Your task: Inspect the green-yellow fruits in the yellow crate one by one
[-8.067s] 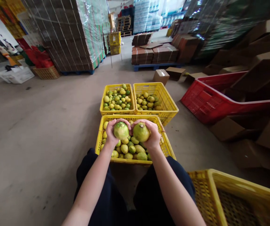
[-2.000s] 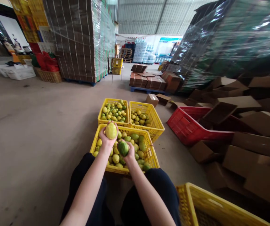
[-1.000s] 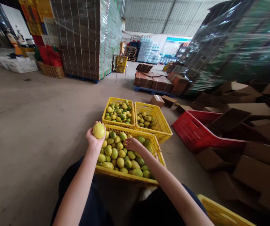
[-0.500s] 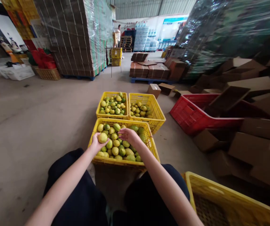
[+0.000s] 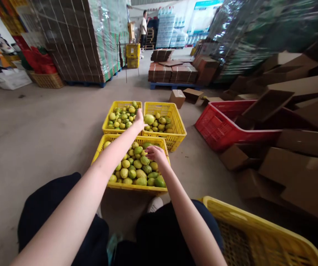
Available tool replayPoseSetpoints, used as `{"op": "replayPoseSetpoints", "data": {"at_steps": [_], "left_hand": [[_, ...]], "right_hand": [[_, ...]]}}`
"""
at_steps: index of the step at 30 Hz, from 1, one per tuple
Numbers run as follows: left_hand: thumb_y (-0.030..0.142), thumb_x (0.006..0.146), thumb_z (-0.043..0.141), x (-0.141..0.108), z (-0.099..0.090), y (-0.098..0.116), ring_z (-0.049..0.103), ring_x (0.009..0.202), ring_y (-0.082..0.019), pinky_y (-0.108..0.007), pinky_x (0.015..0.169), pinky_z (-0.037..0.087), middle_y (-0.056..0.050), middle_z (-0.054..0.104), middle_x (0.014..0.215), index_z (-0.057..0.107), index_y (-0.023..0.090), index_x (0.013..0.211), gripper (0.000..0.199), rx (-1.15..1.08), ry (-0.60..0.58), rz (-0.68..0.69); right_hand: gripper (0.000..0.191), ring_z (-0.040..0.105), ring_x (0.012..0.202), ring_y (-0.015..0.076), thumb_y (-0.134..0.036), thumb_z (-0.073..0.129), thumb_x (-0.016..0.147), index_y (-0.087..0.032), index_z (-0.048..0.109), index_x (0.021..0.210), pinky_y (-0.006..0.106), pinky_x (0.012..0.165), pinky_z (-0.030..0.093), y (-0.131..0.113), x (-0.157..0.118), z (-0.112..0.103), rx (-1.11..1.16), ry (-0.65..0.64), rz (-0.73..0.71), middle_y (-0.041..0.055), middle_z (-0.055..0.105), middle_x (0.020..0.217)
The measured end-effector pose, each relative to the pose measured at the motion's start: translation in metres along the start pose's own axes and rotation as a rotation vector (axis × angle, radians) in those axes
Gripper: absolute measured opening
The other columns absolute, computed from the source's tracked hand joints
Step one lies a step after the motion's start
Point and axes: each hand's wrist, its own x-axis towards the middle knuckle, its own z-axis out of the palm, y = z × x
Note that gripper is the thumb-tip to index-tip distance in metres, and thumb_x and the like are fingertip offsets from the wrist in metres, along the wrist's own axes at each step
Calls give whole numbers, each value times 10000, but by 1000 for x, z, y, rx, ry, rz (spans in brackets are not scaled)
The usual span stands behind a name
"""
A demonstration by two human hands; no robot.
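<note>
My left hand reaches over the divide between the two rear yellow crates, with a large yellow-green lemon against its palm. Its fingers are partly hidden behind the back of the hand. Below the lemon, the rear right crate holds more lemons. My right hand hovers over the front crate, fingers loosely extended with nothing seen in them. Green and yellow lemons fill that crate, partly covered by my left forearm. The rear left crate is heaped with smaller ones.
At my right knee stands another yellow crate. A red crate and piled cardboard boxes occupy the right side. Further back are flattened cartons on a blue pallet, wrapped stacks and a standing person.
My left hand has carried the lemon forward and right, from the front crate to the rear right crate. My right hand stays above the front crate. The view has tilted down slightly.
</note>
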Motion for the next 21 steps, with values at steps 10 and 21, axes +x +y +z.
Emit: {"op": "replayPoseSetpoints", "data": {"at_steps": [10,21], "left_hand": [[154,908,552,-14,-138,21,618,1050,-143,-200,886,486,-55,665,965,533,161,739,169,1081,201,53],[126,842,606,1,-229,31,502,1231,-287,-390,1078,357,-129,594,1236,581,147,1012,174,2074,-131,131]], "right_hand": [[106,665,580,174,-133,539,812,-170,638,798,293,577,555,-30,-3,-5,300,-28,180,42,722,680],[163,586,546,122,-79,548,701,-191,574,816,223,529,514,-55,-21,26,627,68,246,6,644,648]]}}
